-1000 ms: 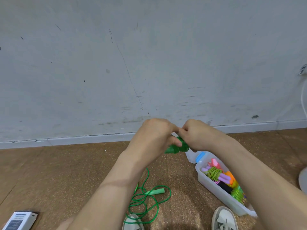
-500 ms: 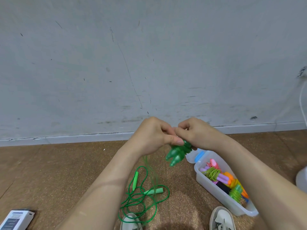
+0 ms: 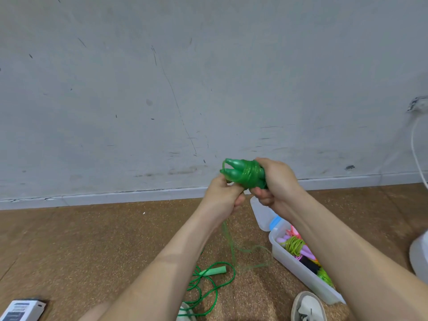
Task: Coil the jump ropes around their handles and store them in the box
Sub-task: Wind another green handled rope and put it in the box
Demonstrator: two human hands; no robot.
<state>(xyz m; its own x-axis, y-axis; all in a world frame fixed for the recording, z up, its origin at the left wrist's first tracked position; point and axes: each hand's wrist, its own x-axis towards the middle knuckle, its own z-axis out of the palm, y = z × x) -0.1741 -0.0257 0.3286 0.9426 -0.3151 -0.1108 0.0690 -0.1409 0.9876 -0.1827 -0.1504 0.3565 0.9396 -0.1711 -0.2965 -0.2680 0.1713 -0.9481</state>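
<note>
I see the right hand closed around the dark green jump rope. Its fingers wrap the two handles, which lie together with several turns of cord around them, and the pointed ends stick out of the fist toward the left hand. That hand is just beside and a little lower. Its fingers are curled and it grips the cord of the same rope under the bundle, but I cannot tell which fingers pinch it. From under the left hand the free cord hangs down, blurred. Lower, below the left forearm, a second jump rope of lighter green lies on the brown floor in loose loops. Below the right hand, partly under the right forearm, stands the clear box, and inside it are coiled ropes of several colours. A grey shoe is near the box. Far down to the left of both hands lies a small white packet. Behind the hands is a grey wall
</note>
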